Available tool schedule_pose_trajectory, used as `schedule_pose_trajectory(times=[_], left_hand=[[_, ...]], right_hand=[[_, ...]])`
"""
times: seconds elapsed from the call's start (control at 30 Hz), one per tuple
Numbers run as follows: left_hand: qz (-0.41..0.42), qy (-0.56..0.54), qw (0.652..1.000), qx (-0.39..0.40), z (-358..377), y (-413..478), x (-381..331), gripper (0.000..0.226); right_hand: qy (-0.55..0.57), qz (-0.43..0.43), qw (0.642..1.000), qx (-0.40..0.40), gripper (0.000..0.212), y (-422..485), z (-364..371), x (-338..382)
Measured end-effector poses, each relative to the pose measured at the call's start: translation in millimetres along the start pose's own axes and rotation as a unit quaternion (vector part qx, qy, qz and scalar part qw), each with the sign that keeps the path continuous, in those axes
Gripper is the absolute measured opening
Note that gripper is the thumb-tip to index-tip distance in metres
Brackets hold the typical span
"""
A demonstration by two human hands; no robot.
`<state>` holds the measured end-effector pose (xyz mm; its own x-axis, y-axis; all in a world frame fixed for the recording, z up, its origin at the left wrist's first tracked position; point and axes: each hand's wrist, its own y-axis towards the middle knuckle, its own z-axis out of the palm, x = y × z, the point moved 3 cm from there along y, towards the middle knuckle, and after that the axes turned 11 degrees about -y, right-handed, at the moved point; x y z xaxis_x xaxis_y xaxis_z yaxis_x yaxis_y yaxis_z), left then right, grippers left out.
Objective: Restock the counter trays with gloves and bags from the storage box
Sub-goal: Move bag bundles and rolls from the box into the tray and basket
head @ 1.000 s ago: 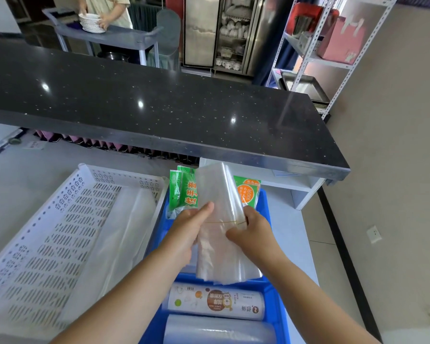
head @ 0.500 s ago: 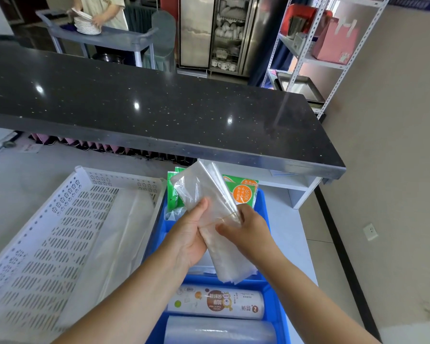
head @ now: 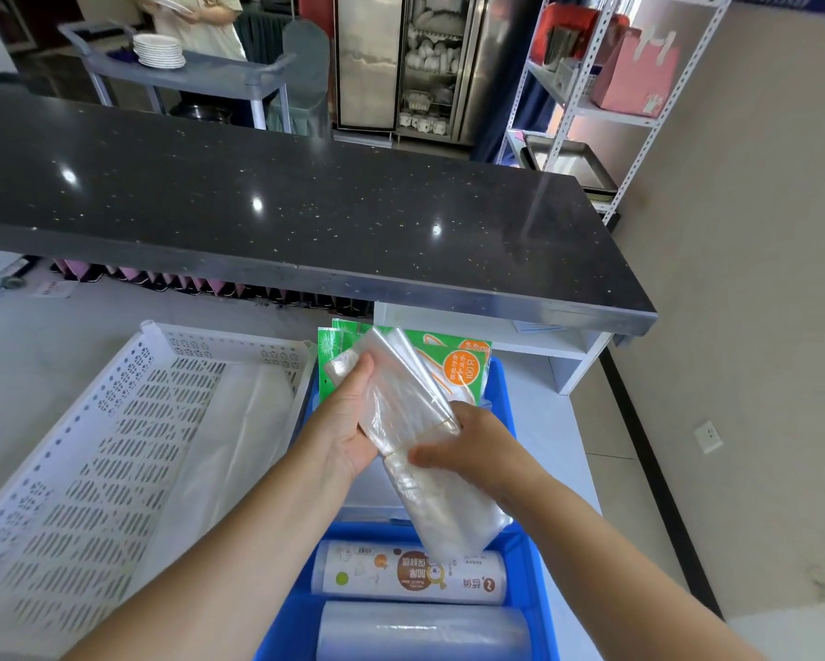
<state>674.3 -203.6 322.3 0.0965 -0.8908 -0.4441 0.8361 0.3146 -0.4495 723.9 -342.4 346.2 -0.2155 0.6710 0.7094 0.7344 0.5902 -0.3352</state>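
Note:
A bundle of clear plastic bags (head: 403, 403), bound round its middle by a thin rubber band, hangs tilted over the blue storage box (head: 506, 403). My left hand (head: 348, 422) grips its upper half from the left. My right hand (head: 472, 450) pinches it at the band from the right. Green glove packs (head: 453, 360) stand at the far end of the box. Two rolls of bags (head: 410, 572) lie at its near end. To the left sits a white perforated tray (head: 91, 446) with clear plastic sheets (head: 229, 450) lying in it.
A black counter top (head: 282, 202) overhangs the white work surface just beyond the box. Behind it a person stands at a grey cart with stacked plates (head: 159, 51). A white metal shelf rack (head: 591, 88) and a beige wall are on the right.
The bundle has swung from upright to slanted, its top leaning left. My left hand has slid up along it while my right stayed at the band.

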Motion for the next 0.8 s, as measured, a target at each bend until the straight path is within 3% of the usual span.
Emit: schedule_pose_trajectory(times=[0.13, 0.2, 0.27, 0.33, 0.4, 0.47, 0.53, 0.63, 0.8], left_hand=[[0.014, 0.021, 1.0, -0.016, -4.0, 0.2, -0.8, 0.027], [0.085, 0.069, 0.994, -0.028, -11.3, -1.2, -8.8, 0.015], [0.189, 0.215, 0.957, -0.056, -25.8, -8.1, -19.1, 0.006], [0.253, 0.454, 0.851, -0.069, -39.8, -15.5, -23.4, 0.012], [0.227, 0.681, 0.696, -0.016, -45.8, -18.9, -12.9, 0.009], [0.193, 0.815, 0.544, 0.052, -47.6, -17.8, 2.1, 0.021], [0.171, 0.87, 0.451, 0.101, -47.5, -12.8, 12.6, 0.031], [0.134, 0.9, 0.398, 0.117, -50.0, -2.8, 21.9, 0.046], [0.104, 0.91, 0.391, 0.088, -53.0, 7.4, 28.1, 0.054]], right_hand=[[-0.041, 0.001, 0.999, -0.003, 0.022, 0.8, -7.2, -1.8], [-0.103, -0.001, 0.995, -0.015, 0.021, 0.7, -15.1, -5.0], [-0.183, -0.001, 0.982, -0.046, 0.017, -0.9, -25.6, -11.3], [-0.25, -0.001, 0.964, -0.085, 0.017, -3.6, -36.3, -17.9], [-0.291, -0.003, 0.951, -0.105, 0.023, -5.6, -43.0, -21.8], [-0.317, -0.008, 0.941, -0.116, 0.023, -5.8, -47.0, -22.7], [-0.324, -0.009, 0.938, -0.122, 0.021, -5.7, -50.6, -22.6], [-0.323, -0.005, 0.937, -0.132, 0.017, -5.0, -59.2, -24.6], [-0.304, 0.007, 0.942, -0.14, 0.015, -5.5, -70.8, -31.4]])
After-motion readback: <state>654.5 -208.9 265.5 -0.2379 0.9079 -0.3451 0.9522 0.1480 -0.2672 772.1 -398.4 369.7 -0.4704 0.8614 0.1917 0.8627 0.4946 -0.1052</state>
